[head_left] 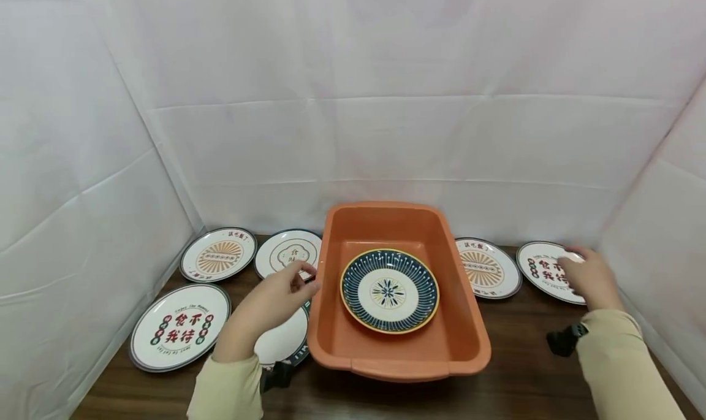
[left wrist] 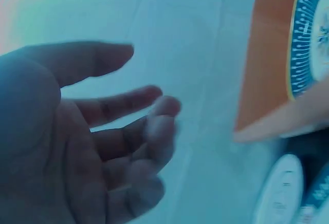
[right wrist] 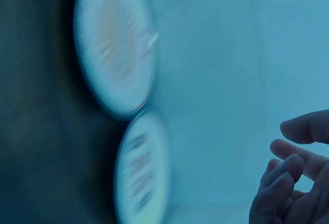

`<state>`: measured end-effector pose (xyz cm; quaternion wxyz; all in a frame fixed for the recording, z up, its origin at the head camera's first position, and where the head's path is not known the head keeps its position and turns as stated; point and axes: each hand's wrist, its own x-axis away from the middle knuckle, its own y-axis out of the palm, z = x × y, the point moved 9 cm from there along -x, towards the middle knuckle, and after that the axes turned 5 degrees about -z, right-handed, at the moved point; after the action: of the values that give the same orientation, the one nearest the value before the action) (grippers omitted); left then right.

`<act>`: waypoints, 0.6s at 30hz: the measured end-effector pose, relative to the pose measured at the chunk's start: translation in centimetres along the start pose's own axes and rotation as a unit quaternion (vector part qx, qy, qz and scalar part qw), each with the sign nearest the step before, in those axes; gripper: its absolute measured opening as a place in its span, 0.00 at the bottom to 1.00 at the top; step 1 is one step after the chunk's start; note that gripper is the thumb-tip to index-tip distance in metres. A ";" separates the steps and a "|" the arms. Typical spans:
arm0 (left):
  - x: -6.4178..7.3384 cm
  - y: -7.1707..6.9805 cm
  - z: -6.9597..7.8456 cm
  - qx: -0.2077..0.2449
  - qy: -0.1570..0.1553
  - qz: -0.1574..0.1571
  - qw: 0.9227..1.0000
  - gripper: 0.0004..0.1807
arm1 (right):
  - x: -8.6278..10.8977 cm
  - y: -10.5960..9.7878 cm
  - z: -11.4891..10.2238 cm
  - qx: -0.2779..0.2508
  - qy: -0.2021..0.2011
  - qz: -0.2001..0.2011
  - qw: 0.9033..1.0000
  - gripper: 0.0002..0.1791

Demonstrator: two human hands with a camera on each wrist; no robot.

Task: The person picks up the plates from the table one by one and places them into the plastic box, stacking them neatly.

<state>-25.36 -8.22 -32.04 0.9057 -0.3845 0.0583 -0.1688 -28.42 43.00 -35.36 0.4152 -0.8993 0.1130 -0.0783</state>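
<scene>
My left hand (head_left: 276, 303) hovers beside the left wall of an orange plastic tub (head_left: 399, 370), over a white plate with a dark green rim (head_left: 278, 343) that it partly hides. Its fingers are loosely bent with nothing between them, as the left wrist view also shows. Inside the tub lies a blue-patterned plate (head_left: 388, 291) with a yellow rim and a flower centre. On the far right my right hand (head_left: 592, 279) is above the right edge of a white plate with red characters (head_left: 551, 273). The right wrist view shows its fingers relaxed and holding nothing.
Left of the tub lie a sunburst plate (head_left: 219, 254), a white plate with a gold emblem (head_left: 281, 248) and a larger red-lettered plate (head_left: 181, 328). Another sunburst plate (head_left: 488, 270) sits just right of the tub. White cloth walls (head_left: 386, 132) enclose the dark wooden table (head_left: 524, 358).
</scene>
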 end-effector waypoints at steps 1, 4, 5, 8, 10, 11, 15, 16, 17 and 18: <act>0.2 0.4 -0.3 0.009 0.008 0.003 1.000 0.15 | -0.1 0.1 1.7 -0.022 0.018 -0.001 1.000 0.32; 0.5 1.5 -1.4 0.035 0.025 0.030 0.999 0.14 | -0.3 0.9 6.4 -0.084 0.078 -0.001 0.993 0.31; 0.6 1.8 -1.7 0.042 0.028 0.043 0.998 0.14 | -0.4 1.2 7.6 -0.103 0.090 -0.001 0.991 0.30; 1.0 2.5 -2.8 0.065 0.031 0.080 0.994 0.13 | -0.9 2.5 10.9 -0.151 0.129 -0.007 0.980 0.29; 1.3 2.9 -3.4 0.084 0.030 0.103 0.991 0.11 | -1.2 3.5 12.5 -0.183 0.153 -0.019 0.971 0.27; 1.5 3.1 -3.5 0.092 0.032 0.114 0.989 0.11 | -1.4 4.2 13.3 -0.208 0.171 -0.024 0.963 0.25; 2.2 4.1 -4.2 0.117 0.035 0.159 0.980 0.08 | -1.7 6.5 15.8 -0.314 0.247 -0.027 0.916 0.20; 2.4 4.4 -4.3 0.119 0.033 0.170 0.978 0.08 | -1.7 7.0 16.3 -0.339 0.262 -0.025 0.903 0.19; 2.6 4.7 -4.4 0.118 0.032 0.181 0.976 0.08 | -1.6 7.5 16.6 -0.361 0.271 -0.022 0.892 0.19; 2.7 5.0 -4.5 0.116 0.029 0.190 0.974 0.08 | -1.5 7.9 17.0 -0.380 0.278 -0.020 0.882 0.19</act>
<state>-22.58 -8.99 -38.71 0.9577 -0.2534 0.1363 -0.0099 -26.94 50.84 -52.35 -0.0085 -0.9316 0.2269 -0.2840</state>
